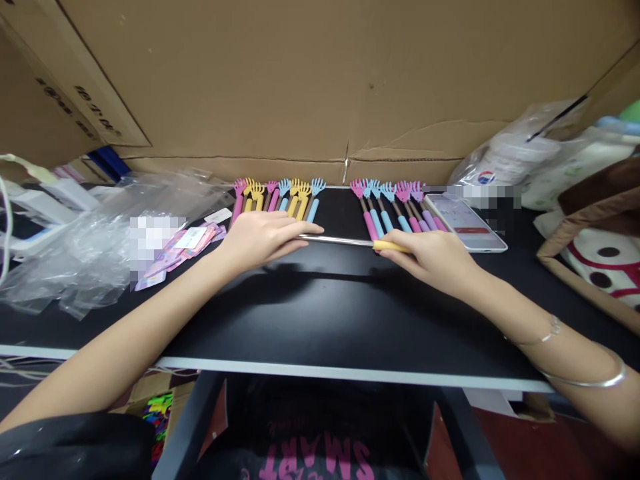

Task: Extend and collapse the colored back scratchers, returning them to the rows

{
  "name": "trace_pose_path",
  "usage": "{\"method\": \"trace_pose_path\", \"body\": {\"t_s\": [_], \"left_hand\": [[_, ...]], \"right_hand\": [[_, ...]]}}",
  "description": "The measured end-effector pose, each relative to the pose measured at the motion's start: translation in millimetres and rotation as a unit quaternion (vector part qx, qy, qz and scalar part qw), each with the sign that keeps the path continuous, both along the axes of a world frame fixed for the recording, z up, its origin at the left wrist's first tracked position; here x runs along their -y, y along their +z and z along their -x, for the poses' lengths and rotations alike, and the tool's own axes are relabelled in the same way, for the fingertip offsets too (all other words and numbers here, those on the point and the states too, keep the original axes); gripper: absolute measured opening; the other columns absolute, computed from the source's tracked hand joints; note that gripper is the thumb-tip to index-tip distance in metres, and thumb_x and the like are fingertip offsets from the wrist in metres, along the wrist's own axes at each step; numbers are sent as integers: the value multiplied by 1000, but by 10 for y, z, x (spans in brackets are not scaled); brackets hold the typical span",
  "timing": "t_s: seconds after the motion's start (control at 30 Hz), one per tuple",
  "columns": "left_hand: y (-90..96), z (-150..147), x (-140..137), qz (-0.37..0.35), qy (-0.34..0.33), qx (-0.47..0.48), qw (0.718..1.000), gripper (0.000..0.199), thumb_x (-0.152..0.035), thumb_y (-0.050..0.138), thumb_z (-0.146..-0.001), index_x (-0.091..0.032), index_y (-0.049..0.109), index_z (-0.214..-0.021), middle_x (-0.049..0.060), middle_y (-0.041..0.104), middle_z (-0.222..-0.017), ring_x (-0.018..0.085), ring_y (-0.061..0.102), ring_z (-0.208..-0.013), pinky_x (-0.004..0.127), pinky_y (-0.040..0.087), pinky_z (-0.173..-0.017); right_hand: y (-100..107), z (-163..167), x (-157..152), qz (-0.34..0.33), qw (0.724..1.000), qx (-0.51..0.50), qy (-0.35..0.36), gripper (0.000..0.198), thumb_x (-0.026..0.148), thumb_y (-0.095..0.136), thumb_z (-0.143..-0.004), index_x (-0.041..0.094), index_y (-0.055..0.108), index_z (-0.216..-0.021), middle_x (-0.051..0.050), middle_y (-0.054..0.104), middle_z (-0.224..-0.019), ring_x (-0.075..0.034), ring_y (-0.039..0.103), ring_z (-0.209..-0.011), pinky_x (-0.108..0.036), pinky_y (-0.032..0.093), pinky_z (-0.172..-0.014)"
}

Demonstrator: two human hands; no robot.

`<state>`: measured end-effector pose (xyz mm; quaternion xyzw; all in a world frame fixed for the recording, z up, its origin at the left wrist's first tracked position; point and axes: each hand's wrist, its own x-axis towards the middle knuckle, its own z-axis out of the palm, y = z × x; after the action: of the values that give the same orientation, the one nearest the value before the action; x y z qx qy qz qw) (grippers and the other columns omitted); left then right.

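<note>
Between my hands, above the black tabletop, a back scratcher is stretched out level, its thin metal rod (343,241) bare in the middle. My right hand (437,260) is closed around its yellow handle (383,245). My left hand (265,235) is closed on the rod's other end, its fingers hiding the head. Behind my left hand lies a row of back scratchers (301,207) in pink, yellow and blue. Another row, with pink, blue and purple handles (386,221), lies behind my right hand.
At left are clear plastic bags (95,233) and printed cards (187,250). A phone (493,241) lies right of the scratchers, near a bagged cup (520,157) and a brown-strapped bag (600,260). Cardboard (300,80) walls the back. The table's pale front edge (350,375) runs before me.
</note>
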<state>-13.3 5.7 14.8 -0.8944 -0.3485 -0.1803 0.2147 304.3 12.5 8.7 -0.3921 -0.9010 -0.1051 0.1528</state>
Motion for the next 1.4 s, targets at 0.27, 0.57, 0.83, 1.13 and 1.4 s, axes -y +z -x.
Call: {"method": "trace_pose_path", "body": {"t_s": [0.27, 0.57, 0.83, 1.13, 1.4], "left_hand": [[27, 76, -54, 117, 89, -60, 987, 40, -52, 37, -100, -28, 65, -117, 0, 75, -84, 17, 69, -73, 22, 32, -56], [-24, 76, -67, 99, 58, 35, 993, 42, -52, 39, -99, -29, 74, -109, 2, 76, -91, 17, 67, -81, 23, 36, -60], [-99, 7, -73, 6, 41, 74, 996, 38, -46, 45, -99, -26, 77, -102, 4, 68, -70, 19, 57, -71, 29, 33, -60], [-111, -9, -89, -31, 39, 81, 995, 37, -46, 46, -98, -27, 77, -104, 4, 60, -63, 20, 50, -70, 32, 31, -65], [-126, 6, -98, -59, 18, 82, 995, 34, -45, 48, -98, -28, 77, -104, 3, 59, -61, 18, 49, -68, 32, 29, -63]], "right_hand": [[25, -62, -38, -77, 997, -10, 4, 36, 50, 45, -96, 23, 67, -88, 0, 70, -66, -13, 60, -52, -25, 28, -47], [17, -57, -47, -27, 997, -73, 18, 40, 55, 42, -96, 23, 64, -86, 0, 65, -62, -11, 53, -48, -23, 35, -51], [5, -73, -55, -53, 996, -73, -6, 45, 59, 41, -95, 23, 66, -85, 0, 68, -65, -12, 55, -51, -24, 30, -49], [1, -62, -46, -12, 996, -92, -6, 43, 60, 43, -94, 24, 66, -87, 1, 69, -68, -12, 57, -53, -24, 32, -51], [21, -46, -41, 33, 997, -76, -6, 42, 60, 42, -95, 26, 67, -93, 2, 70, -68, -13, 58, -53, -23, 34, -51]]}}
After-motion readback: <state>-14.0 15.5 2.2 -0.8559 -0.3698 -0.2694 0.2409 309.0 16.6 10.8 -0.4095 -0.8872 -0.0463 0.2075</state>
